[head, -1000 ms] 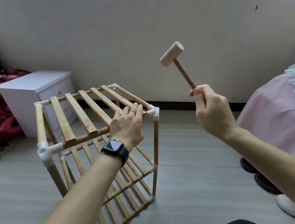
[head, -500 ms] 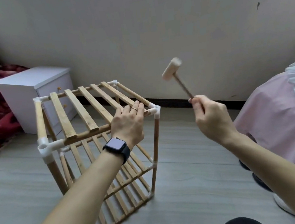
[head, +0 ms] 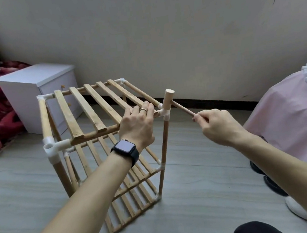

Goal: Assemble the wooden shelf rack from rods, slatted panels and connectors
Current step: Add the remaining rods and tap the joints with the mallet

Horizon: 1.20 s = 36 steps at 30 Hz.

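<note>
The wooden shelf rack [head: 83, 112] stands upright on the grey plank floor [head: 203, 177] before a plain wall [head: 158, 29], slatted panels set between its rods, with a white cabinet [head: 29, 96] just behind its left side. The left hand [head: 137, 125] lies flat, fingers straight, on the top panel [head: 97, 103] at its near right end. The right hand [head: 218, 126] curls round the handle of a small wooden mallet [head: 168, 100], whose head touches the white corner connector [head: 164, 113] there.
</note>
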Tool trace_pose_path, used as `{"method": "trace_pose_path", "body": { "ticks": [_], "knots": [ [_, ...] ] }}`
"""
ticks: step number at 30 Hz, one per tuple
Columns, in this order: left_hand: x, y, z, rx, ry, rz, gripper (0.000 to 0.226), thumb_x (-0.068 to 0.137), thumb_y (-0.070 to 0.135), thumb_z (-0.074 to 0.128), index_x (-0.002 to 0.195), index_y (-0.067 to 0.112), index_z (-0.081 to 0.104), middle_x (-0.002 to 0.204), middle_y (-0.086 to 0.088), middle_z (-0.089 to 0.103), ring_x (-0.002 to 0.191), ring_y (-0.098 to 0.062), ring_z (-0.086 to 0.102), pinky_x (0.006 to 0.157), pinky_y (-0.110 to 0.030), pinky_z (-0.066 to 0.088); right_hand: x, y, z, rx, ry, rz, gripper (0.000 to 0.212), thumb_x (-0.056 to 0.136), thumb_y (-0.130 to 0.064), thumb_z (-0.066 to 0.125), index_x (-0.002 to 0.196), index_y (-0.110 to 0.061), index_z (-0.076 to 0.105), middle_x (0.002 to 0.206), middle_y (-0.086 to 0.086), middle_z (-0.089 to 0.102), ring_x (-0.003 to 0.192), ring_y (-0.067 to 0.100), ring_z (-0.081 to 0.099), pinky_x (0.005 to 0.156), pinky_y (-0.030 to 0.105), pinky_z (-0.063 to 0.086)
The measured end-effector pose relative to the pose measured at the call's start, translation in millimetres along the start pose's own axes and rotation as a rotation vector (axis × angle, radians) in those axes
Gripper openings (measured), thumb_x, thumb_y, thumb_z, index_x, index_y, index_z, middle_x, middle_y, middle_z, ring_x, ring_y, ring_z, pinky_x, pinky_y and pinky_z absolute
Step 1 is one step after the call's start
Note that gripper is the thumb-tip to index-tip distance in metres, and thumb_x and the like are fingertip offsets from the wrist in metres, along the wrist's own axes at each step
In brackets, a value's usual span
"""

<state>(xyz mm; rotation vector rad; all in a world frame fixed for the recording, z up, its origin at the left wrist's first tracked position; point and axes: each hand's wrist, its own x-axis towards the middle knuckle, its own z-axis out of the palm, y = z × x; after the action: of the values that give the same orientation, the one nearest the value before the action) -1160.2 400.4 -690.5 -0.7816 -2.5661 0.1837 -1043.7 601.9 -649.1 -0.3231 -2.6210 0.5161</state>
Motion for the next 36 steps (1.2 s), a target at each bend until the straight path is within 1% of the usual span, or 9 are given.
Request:
{"method": "trace_pose_path", "body": {
  "ticks": [4, 7, 10, 13, 16, 19, 23, 26, 36],
  "knots": [
    [0, 0, 1, 0.009, 0.003, 0.003, 0.068, 0.095, 0.024, 0.046, 0.157, 0.011, 0.023, 0.161, -0.01, 0.036, 0.138, -0.028, 0.045, 0.111, -0.047, 0.037, 2, 1, -6, 0.156, 0.228, 0.035, 0.03, 0.106, -0.032, 0.047, 0.097, -0.022, 0.073, 0.055, -0.005, 0.055, 0.054, 0.014, 0.053, 0.051, 0.024, 0.036],
    [-1, 1, 1, 0.003, -0.003, 0.005, 0.068, 0.095, 0.025, 0.046, 0.158, 0.011, 0.024, 0.161, -0.01, 0.035, 0.139, -0.028, 0.044, 0.111, -0.047, 0.037, 2, -3, -5, -0.019, -0.029, 0.022, 0.031, 0.105, -0.034, 0.048, 0.101, -0.019, 0.075, 0.061, -0.004, 0.059, 0.055, 0.015, 0.052, 0.053, 0.03, 0.035],
    [-1, 2, 1, 0.009, -0.003, 0.003, 0.068, 0.094, 0.025, 0.046, 0.157, 0.011, 0.025, 0.16, -0.01, 0.037, 0.137, -0.029, 0.046, 0.11, -0.047, 0.038, 1, 0, -6, 0.104, 0.175, 0.044, 0.031, 0.105, -0.034, 0.047, 0.101, -0.019, 0.074, 0.059, -0.006, 0.058, 0.056, 0.013, 0.054, 0.056, 0.03, 0.038],
    [-1, 1, 2, 0.001, -0.008, 0.007, 0.069, 0.094, 0.025, 0.046, 0.158, 0.011, 0.024, 0.16, -0.01, 0.036, 0.137, -0.029, 0.046, 0.11, -0.047, 0.037, 0, -2, -3, -0.015, -0.024, 0.035, 0.029, 0.105, -0.034, 0.047, 0.1, -0.022, 0.074, 0.066, -0.006, 0.062, 0.06, 0.018, 0.055, 0.057, 0.03, 0.038],
    [-2, 2, 3, 0.023, -0.001, 0.009, 0.067, 0.094, 0.024, 0.046, 0.157, 0.011, 0.024, 0.16, -0.011, 0.036, 0.135, -0.029, 0.047, 0.11, -0.047, 0.037, -2, 3, -1, 0.095, 0.149, 0.054, 0.028, 0.105, -0.033, 0.048, 0.094, -0.023, 0.072, 0.06, -0.007, 0.06, 0.058, 0.011, 0.057, 0.053, 0.025, 0.037],
    [-1, 2, 3, 0.01, 0.004, 0.013, 0.067, 0.095, 0.024, 0.045, 0.157, 0.011, 0.024, 0.16, -0.011, 0.036, 0.136, -0.029, 0.046, 0.11, -0.047, 0.038, -2, 2, 1, 0.01, -0.014, 0.057, 0.03, 0.105, -0.033, 0.048, 0.096, -0.021, 0.074, 0.059, -0.007, 0.059, 0.051, 0.009, 0.052, 0.049, 0.026, 0.035],
    [0, 3, 6, 0.019, 0.021, 0.013, 0.069, 0.094, 0.024, 0.047, 0.157, 0.011, 0.024, 0.16, -0.011, 0.036, 0.135, -0.029, 0.047, 0.11, -0.047, 0.038, -3, 3, 2, 0.137, 0.174, 0.056, 0.025, 0.105, -0.031, 0.047, 0.09, -0.027, 0.067, 0.061, -0.005, 0.06, 0.054, 0.01, 0.055, 0.051, 0.02, 0.037],
    [1, 2, 8, 0.003, 0.042, 0.029, 0.069, 0.093, 0.026, 0.048, 0.157, 0.012, 0.026, 0.16, -0.01, 0.037, 0.134, -0.028, 0.05, 0.109, -0.047, 0.038, 1, 0, 6, -0.085, -0.12, 0.085, 0.031, 0.104, -0.038, 0.045, 0.094, -0.024, 0.07, 0.076, 0.002, 0.066, 0.067, 0.026, 0.06, 0.061, 0.032, 0.046],
    [-9, -24, 2, -0.171, 0.126, 0.171, 0.069, 0.086, 0.049, 0.05, 0.149, 0.019, 0.047, 0.151, -0.002, 0.051, 0.113, -0.023, 0.063, 0.09, -0.035, 0.051, 23, -16, 23, 0.255, 0.039, 0.2, 0.032, 0.107, -0.037, 0.043, 0.093, -0.026, 0.07, 0.069, -0.005, 0.063, 0.064, 0.016, 0.057, 0.055, 0.031, 0.037]
  ]
}}
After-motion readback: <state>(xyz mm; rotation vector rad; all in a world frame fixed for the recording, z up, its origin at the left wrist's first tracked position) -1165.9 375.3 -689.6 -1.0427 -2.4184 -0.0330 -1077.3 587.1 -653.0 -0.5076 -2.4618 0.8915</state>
